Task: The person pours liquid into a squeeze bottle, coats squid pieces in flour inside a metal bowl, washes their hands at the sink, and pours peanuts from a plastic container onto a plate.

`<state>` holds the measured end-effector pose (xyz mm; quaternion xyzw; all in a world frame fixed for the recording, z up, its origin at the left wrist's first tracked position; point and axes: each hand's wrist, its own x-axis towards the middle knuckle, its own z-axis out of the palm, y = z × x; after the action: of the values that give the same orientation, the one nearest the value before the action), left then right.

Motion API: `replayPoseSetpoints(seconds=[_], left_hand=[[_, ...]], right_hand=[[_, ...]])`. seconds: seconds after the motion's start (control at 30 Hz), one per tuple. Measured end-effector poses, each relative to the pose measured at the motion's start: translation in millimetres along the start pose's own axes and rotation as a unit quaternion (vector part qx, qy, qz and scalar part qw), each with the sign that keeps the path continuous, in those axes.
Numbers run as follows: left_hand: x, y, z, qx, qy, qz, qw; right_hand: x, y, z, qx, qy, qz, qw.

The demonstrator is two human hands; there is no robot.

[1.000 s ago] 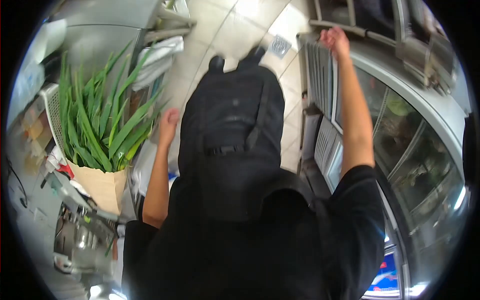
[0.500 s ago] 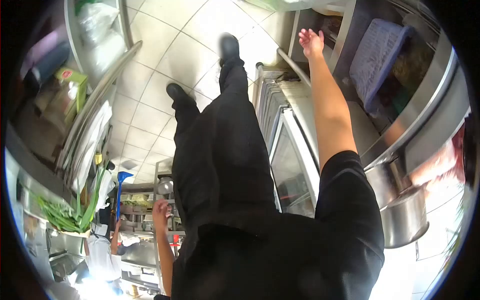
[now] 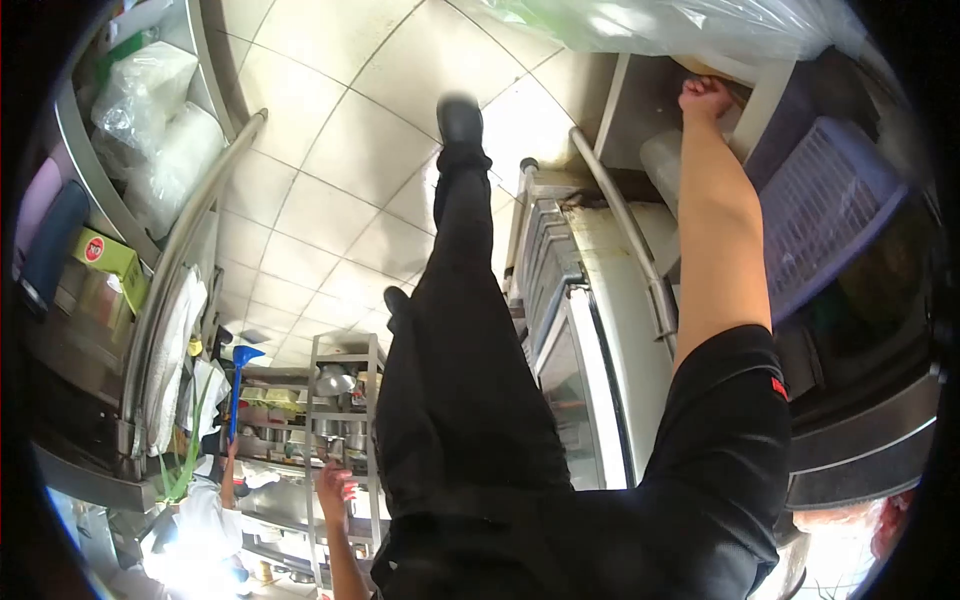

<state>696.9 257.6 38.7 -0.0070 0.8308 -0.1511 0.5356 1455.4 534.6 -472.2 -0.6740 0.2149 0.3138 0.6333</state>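
1. Glass-fronted refrigerator (image 3: 572,400): the landmark, beside the person's legs; a tubular metal rail (image 3: 628,238) runs along its right side.
2. Right hand (image 3: 705,97): at a shelf opening, above and right of the refrigerator; fingers curled inward. Whether they grip anything cannot be told.
3. Translucent plastic bag (image 3: 650,25): above the refrigerator in view, just beyond the right hand.
4. Purple-blue slatted basket (image 3: 825,220): right of the refrigerator, tilted, near the right forearm.
5. Left hand (image 3: 335,490): left of the refrigerator, across the legs; half open, fingers loosely bent around no visible object.
6. Metal shelving rack (image 3: 343,357): left of the refrigerator, behind the left hand, bearing metal pots.
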Motion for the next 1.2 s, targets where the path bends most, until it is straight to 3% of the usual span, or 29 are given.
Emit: replayPoseSetpoints(seconds=[0.23, 0.3, 0.33, 0.43, 0.47, 0.57, 0.67, 0.7, 0.73, 0.8, 0.83, 0.87, 0.9, 0.93, 1.0, 1.1, 1.13, 1.2], left_hand=[[18, -43, 15, -0.058, -0.033, -0.002, 0.998], [17, -37, 23, -0.060, -0.052, -0.015, 0.997], [22, -39, 27, -0.072, -0.052, -0.004, 0.996], [31, -65, 31, -0.114, -0.050, 0.068, 0.990], [34, -72, 31, -0.137, -0.054, 0.090, 0.985], [42, -101, 34, -0.215, -0.070, 0.207, 0.952], [53, -143, 32, -0.232, -0.028, 0.302, 0.924], [65, -163, 34, -0.261, 0.004, 0.364, 0.894], [73, -175, 29, -0.242, 0.063, 0.422, 0.871], [75, -192, 13, -0.246, 0.136, 0.455, 0.845], [98, -212, 6, -0.221, 0.218, 0.545, 0.779], [78, -224, -17, -0.243, 0.159, 0.471, 0.833], [106, -238, -16, -0.202, 0.261, 0.537, 0.777], [94, -253, -33, -0.193, 0.263, 0.505, 0.799], [101, -281, -52, -0.198, 0.294, 0.485, 0.800], [100, -328, -91, -0.249, 0.303, 0.452, 0.801], [103, -343, -104, -0.262, 0.313, 0.451, 0.794], [108, -376, -124, -0.319, 0.356, 0.446, 0.756]], right_hand=[[-60, 34, -45, -0.001, -0.009, 0.072, 0.997], [-83, 52, -81, -0.101, -0.125, 0.085, 0.983], [-106, 63, -90, -0.099, -0.111, 0.182, 0.972], [-209, 81, -88, -0.070, -0.140, 0.214, 0.964], [-241, 87, -85, -0.034, -0.095, 0.216, 0.971], [-342, 128, -85, -0.157, -0.244, 0.305, 0.907], [-488, 178, -83, -0.439, -0.432, 0.294, 0.731], [-553, 188, -90, -0.500, -0.493, 0.190, 0.686], [-589, 207, -104, -0.526, -0.561, 0.172, 0.616], [-601, 273, -145, -0.557, -0.699, 0.024, 0.448], [-655, 283, -153, -0.603, -0.708, -0.103, 0.353], [-672, 305, -164, -0.629, -0.710, -0.156, 0.275], [-687, 327, -175, -0.646, -0.708, -0.209, 0.195], [-747, 318, -181, -0.555, -0.771, -0.281, 0.136], [-848, 313, -189, -0.556, -0.784, -0.274, 0.037], [-975, 333, -192, -0.493, -0.751, -0.394, -0.197], [-1012, 342, -197, -0.483, -0.749, -0.403, -0.209], [-1074, 362, -219, -0.489, -0.682, -0.433, -0.329]])
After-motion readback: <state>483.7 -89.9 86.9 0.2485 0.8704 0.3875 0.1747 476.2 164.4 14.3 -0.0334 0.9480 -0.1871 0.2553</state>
